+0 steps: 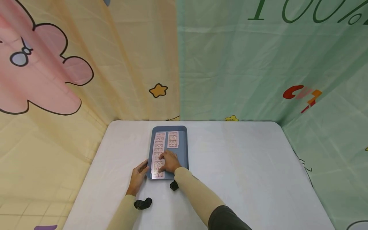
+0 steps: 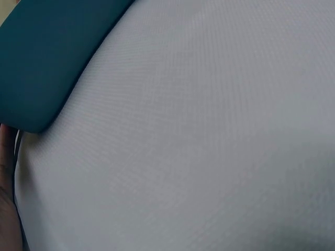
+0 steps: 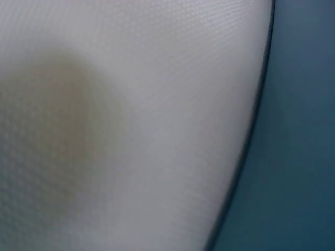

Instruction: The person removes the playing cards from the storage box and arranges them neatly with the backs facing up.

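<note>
A blue-grey tray (image 1: 181, 156) lies on the white table with playing cards in it, backs up. Along its left side runs an overlapping column of cards (image 1: 158, 145); a shorter stack of cards (image 1: 173, 140) lies at its upper right. My left hand (image 1: 138, 174) rests against the tray's left edge, fingers fairly straight. In the left wrist view, part of that hand (image 2: 7, 172) meets the tray's corner (image 2: 47, 68). My right hand (image 1: 170, 162) is over the column's lower part, thumb and index finger spread apart on the cards. The right wrist view shows only tray (image 3: 298, 130) and cloth.
The white-covered table (image 1: 244, 172) extends to both sides of the tray. Printed curtains (image 1: 230, 64) hang behind the table and at its sides. A black wrist camera (image 1: 143, 203) is strapped to the left wrist, another camera (image 1: 173, 185) to the right.
</note>
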The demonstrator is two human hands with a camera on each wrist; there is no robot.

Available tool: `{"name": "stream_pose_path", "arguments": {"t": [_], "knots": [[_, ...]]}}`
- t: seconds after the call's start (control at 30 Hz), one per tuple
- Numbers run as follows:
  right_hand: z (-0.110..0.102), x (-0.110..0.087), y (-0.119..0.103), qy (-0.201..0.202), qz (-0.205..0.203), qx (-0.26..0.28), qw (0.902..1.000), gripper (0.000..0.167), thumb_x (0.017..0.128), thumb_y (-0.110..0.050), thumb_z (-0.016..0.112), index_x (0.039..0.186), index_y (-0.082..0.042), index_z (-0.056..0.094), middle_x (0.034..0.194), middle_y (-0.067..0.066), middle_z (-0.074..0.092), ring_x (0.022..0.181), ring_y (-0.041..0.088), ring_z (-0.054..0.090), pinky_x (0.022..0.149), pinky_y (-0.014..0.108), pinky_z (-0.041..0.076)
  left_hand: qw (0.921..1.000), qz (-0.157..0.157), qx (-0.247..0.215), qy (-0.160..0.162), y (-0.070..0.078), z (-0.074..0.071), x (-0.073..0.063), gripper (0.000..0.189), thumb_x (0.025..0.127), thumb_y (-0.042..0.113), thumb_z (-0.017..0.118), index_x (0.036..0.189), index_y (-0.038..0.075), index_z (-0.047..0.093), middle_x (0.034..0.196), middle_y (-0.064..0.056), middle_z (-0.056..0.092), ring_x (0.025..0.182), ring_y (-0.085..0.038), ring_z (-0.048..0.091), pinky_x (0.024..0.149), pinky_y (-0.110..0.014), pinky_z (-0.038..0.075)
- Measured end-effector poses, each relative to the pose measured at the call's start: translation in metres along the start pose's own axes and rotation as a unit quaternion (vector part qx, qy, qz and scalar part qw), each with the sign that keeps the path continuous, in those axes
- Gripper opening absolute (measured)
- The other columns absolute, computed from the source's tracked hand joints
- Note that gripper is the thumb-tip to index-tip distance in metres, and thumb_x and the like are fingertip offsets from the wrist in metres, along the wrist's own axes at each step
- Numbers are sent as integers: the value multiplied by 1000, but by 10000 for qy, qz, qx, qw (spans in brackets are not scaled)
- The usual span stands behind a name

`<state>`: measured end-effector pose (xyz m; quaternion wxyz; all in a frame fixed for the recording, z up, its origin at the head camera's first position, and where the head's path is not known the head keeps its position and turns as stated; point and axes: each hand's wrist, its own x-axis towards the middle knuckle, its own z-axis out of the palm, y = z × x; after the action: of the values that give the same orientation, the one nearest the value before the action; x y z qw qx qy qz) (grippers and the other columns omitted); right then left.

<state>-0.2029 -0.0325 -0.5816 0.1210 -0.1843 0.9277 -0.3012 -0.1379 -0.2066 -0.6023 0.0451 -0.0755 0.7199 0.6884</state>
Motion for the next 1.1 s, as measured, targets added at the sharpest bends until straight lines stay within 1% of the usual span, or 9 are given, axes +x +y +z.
{"name": "stream_pose_path", "arguments": {"t": [0.3, 0.43, 0.53, 0.6, 0.7, 0.77, 0.83, 1.0, 1.1], "knots": [[1, -3, 1, 192, -123, 349, 9991, 47, 62, -22, 91, 98, -16, 61, 93, -7, 56, 93, 14, 48, 90, 32, 35, 9999, 93, 96, 99, -3, 0, -1, 44, 97, -1, 50, 139, -11, 42, 142, -28, 43, 133, -35, 39, 90, -6, 38], [0, -2, 3, 199, -96, 519, 9984, 44, 64, -20, 90, 100, -16, 64, 95, -6, 59, 93, 14, 50, 91, 33, 36, 9999, 45, 152, 16, 3, 1, -2, 44, 99, 3, 49, 141, -10, 41, 144, -26, 42, 134, -34, 38, 90, -5, 36], [-1, -2, 5, 175, -31, 661, 9977, 41, 67, -20, 88, 102, -16, 67, 98, -5, 61, 93, 13, 51, 92, 34, 36, 9998, 21, 200, -34, 4, 1, -2, 45, 100, 4, 49, 142, -8, 39, 146, -25, 40, 136, -33, 37, 89, -4, 34], [-1, -1, 5, 167, -8, 844, 9963, 39, 69, -18, 87, 103, -16, 68, 97, -5, 62, 88, 11, 51, 88, 32, 39, 9998, 13, 217, -7, 4, 1, -2, 45, 100, 4, 49, 142, -8, 40, 146, -25, 40, 136, -33, 37, 90, -4, 34], [-4, -2, 4, 165, -38, 1145, 9933, 39, 71, -13, 85, 106, -14, 70, 92, -3, 63, 78, 9, 49, 77, 26, 42, 9995, 116, 301, 59, 1, 2, 0, 44, 99, 4, 50, 141, -8, 42, 144, -25, 42, 135, -34, 38, 92, -6, 35], [-6, -3, 3, 165, -68, 1363, 9905, 39, 72, -9, 84, 109, -12, 70, 90, -1, 64, 74, 8, 49, 70, 24, 43, 9994, 140, 319, 81, 2, 3, 0, 44, 99, 5, 51, 140, -8, 43, 144, -25, 43, 134, -35, 38, 92, -8, 36], [-7, -5, 2, 185, -66, 1628, 9865, 39, 73, -6, 82, 110, -10, 71, 91, 0, 66, 72, 6, 50, 68, 22, 44, 9993, 137, 323, 85, 1, 3, 1, 44, 98, 4, 51, 140, -8, 43, 144, -26, 43, 134, -36, 38, 93, -8, 36], [-7, -9, 3, 375, 230, 2549, 9660, 33, 76, 1, 78, 108, -6, 74, 86, 4, 70, 68, 7, 56, 65, 23, 47, 9994, 56, 310, 130, 0, 2, -1, 44, 98, 3, 50, 140, -9, 43, 144, -25, 42, 135, -35, 38, 98, -13, 36], [-10, -10, 4, 562, 385, 2784, 9580, 30, 77, 1, 77, 106, -5, 74, 77, 2, 67, 64, 7, 54, 61, 22, 46, 9991, 2, 375, 172, 0, 1, -1, 43, 98, 3, 50, 140, -8, 43, 144, -24, 42, 135, -34, 38, 102, -20, 35]]}}
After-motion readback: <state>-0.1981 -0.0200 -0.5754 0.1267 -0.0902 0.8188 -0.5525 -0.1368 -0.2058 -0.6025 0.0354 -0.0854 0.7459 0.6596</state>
